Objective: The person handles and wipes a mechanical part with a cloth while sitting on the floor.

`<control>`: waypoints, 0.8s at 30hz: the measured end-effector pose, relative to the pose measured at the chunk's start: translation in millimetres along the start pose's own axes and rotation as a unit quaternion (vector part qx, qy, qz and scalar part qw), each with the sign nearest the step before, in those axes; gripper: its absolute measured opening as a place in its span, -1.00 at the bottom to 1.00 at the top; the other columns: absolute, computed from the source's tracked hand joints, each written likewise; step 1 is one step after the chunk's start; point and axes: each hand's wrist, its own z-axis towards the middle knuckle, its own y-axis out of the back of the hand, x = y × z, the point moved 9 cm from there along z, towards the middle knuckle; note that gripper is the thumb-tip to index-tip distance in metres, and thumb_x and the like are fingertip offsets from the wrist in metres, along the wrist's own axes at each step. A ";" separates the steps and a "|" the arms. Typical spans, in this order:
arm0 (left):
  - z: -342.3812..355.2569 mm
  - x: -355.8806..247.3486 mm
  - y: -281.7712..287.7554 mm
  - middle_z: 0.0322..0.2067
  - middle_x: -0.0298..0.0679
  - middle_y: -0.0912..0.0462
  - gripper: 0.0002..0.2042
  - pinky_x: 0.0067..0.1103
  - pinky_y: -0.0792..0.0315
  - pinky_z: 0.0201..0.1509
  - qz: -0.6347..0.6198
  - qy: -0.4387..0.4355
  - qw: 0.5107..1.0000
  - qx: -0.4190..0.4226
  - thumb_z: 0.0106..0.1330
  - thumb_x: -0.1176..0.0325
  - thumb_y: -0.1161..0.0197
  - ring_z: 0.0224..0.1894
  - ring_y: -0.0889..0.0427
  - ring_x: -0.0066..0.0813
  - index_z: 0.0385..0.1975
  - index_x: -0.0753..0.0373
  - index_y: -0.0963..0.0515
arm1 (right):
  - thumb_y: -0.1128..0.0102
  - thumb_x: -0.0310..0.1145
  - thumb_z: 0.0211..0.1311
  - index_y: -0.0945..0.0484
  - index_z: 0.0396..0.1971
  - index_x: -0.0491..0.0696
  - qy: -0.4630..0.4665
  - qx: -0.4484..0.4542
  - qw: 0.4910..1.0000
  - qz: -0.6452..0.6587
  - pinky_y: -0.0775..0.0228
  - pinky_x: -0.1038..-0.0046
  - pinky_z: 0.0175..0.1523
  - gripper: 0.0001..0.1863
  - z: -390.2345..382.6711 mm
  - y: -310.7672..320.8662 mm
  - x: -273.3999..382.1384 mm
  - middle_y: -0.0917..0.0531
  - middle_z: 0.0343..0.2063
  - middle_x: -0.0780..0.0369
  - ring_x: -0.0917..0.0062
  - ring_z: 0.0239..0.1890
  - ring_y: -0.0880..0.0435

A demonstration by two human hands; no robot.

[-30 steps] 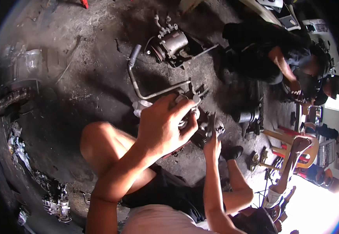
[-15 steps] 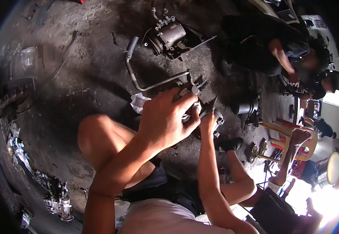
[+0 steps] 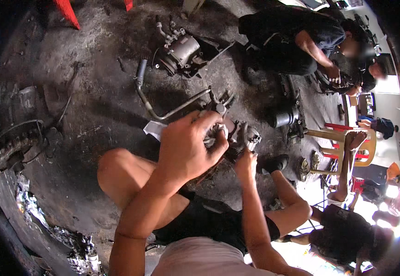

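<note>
My left hand (image 3: pixel 188 147) is closed over a dirty metal engine part (image 3: pixel 237 133) at the middle of the view, with a pale rag (image 3: pixel 214 137) bunched under its fingers. My right hand (image 3: pixel 246 161) grips the same part from below on its right side. A bent metal pipe (image 3: pixel 156 108) runs from the part toward the upper left over the oily floor. My bare left knee (image 3: pixel 117 172) is raised just below the hands.
A grey compressor-like unit (image 3: pixel 181 49) lies on a dark tray farther up. A person in dark clothes (image 3: pixel 292 37) crouches at the upper right over other parts. A black cylinder (image 3: pixel 284 118) and a wooden chair (image 3: pixel 347 147) stand right. Scrap lies at the lower left.
Both hands stay on the metal part. The view has shifted slightly, so the pipe and the grey unit sit a little lower in the picture.
</note>
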 end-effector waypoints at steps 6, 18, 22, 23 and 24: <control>0.7 -6.1 -8.5 -0.41 -0.07 -0.60 -0.83 -0.37 -0.45 -0.28 -0.003 0.013 0.999 0.036 0.06 0.40 -0.24 -0.35 -0.60 -0.07 -0.35 0.27 -0.53 | 0.02 -0.47 0.11 -0.15 0.23 -0.08 -0.026 0.040 0.987 -0.153 -0.52 0.18 -0.24 -0.39 68.3 -29.4 -11.6 -0.61 -0.36 -0.08 0.12 -0.29 -0.65; 1.8 9.8 -34.3 -0.62 -0.06 -0.59 -0.81 -0.34 -0.45 -0.41 -0.002 0.083 0.995 0.055 0.10 0.19 -0.27 -0.51 -0.61 -0.13 -0.48 0.19 -0.57 | -0.03 -0.35 0.13 -0.54 -0.07 0.03 -0.043 -0.038 0.998 0.012 -0.48 0.22 -0.20 -0.67 121.5 23.8 -89.8 -0.62 -0.34 -0.07 0.12 -0.26 -0.64; -8.5 28.7 -68.8 -0.67 -0.13 -0.58 -0.79 -0.51 -0.39 -0.55 0.075 0.085 0.989 0.096 0.15 0.21 -0.28 -0.65 -0.57 -0.44 -0.48 0.23 -0.59 | -0.03 -0.41 0.14 -0.35 0.11 0.01 0.029 -0.143 0.980 0.134 -0.47 0.23 -0.20 -0.53 51.9 84.9 -56.7 -0.62 -0.34 -0.06 0.08 -0.28 -0.63; -13.5 31.6 -87.7 -0.66 -0.22 -0.61 -0.77 -0.55 -0.41 -0.54 0.024 0.073 0.991 0.111 0.18 0.18 -0.26 -0.65 -0.55 -0.52 -0.45 0.25 -0.59 | -0.05 -0.43 0.13 -0.26 0.18 0.02 0.019 -0.142 0.976 0.162 -0.46 0.23 -0.22 -0.46 34.8 82.9 -56.5 -0.63 -0.34 -0.04 0.09 -0.30 -0.64; -26.0 43.3 -123.7 -0.63 -0.27 -0.63 -0.76 -0.56 -0.43 -0.55 -0.054 0.081 0.983 0.155 0.19 0.17 -0.25 -0.64 -0.56 -0.55 -0.43 0.25 -0.59 | -0.07 -0.45 0.11 -0.16 0.22 -0.01 0.048 -0.193 0.965 0.174 -0.46 0.22 -0.25 -0.38 15.7 80.7 -56.9 -0.62 -0.35 -0.04 0.09 -0.33 -0.64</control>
